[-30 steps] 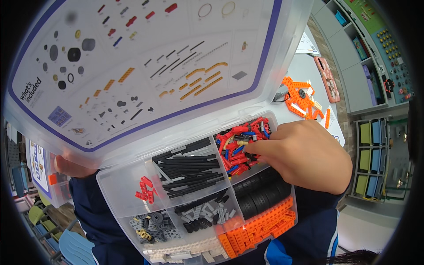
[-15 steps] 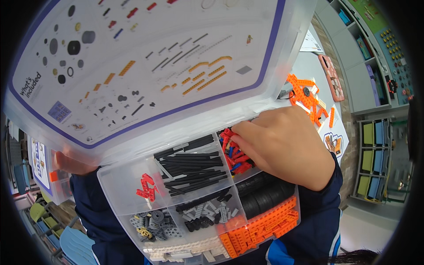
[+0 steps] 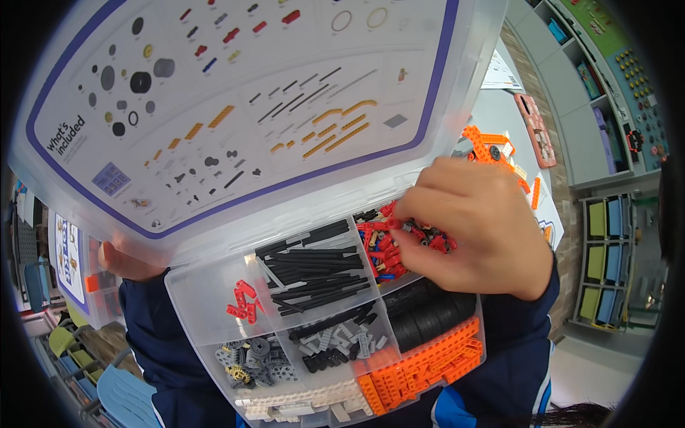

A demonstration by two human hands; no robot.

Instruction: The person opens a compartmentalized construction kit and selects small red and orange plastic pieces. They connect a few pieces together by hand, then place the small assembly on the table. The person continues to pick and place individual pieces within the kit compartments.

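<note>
My right hand [image 3: 474, 228] reaches into the far right compartment of an open clear plastic sorting box [image 3: 187, 299]. Its thumb and index finger are closed on a small red building piece [image 3: 394, 224], just over a heap of red, blue and grey connectors [image 3: 382, 246]. My left hand [image 3: 132, 262] is at the left edge of the raised lid [image 3: 93, 207]; its thumb shows and the other fingers are hidden. Black axles [image 3: 314, 271] fill the compartment beside the connectors. Black tyres [image 3: 421, 314] lie in the one nearer me.
Other compartments hold red pieces [image 3: 245, 302], grey gears [image 3: 257, 362], orange beams [image 3: 421, 364] and white beams [image 3: 307, 401]. An orange model [image 3: 492, 146] and a pink case [image 3: 535, 128] lie on the table beyond. Another box [image 3: 89, 267] stands left, above blue chairs [image 3: 125, 392].
My right hand has lifted slightly and turned, uncovering more of the connectors, with its fingers still pinched. The box and lid have shifted a little to the right in view.
</note>
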